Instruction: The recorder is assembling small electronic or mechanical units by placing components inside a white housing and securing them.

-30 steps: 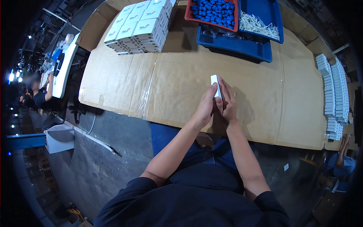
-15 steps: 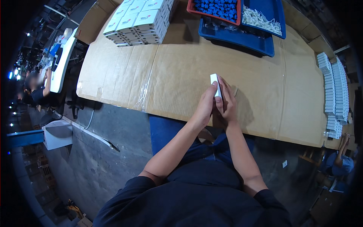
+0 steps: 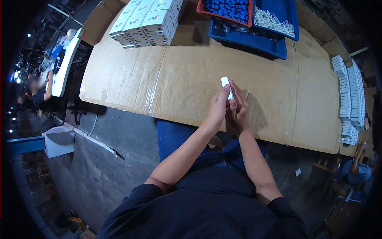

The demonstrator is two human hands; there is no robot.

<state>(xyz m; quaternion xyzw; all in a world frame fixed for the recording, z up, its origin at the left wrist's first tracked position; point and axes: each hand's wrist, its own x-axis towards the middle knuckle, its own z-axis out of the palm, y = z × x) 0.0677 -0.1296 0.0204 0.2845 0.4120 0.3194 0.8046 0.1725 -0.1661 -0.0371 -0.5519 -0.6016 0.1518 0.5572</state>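
Observation:
Near the front edge of the cardboard-covered table, my two hands come together around a slim white box-shaped piece (image 3: 227,85). My left hand (image 3: 218,106) has its thumb on the piece's upper face and its fingers closed along the left side. From the right, my right hand (image 3: 238,106) wraps the piece, its fingers along the far right side and its thumb bent in at the near end. The piece's far end sticks out beyond both hands. Fingers hide its lower part, so its exact kind cannot be told.
White cartons (image 3: 145,22) stand stacked at the back left. A red tray (image 3: 250,18) of blue parts and a blue tray (image 3: 296,20) of white plastic pieces rest over another blue tray (image 3: 246,46). White pieces (image 3: 354,95) line the right edge. Other people sit at both sides.
My right thumb has shifted slightly at the near end of the white piece. Both hands otherwise keep their hold in nearly the same place.

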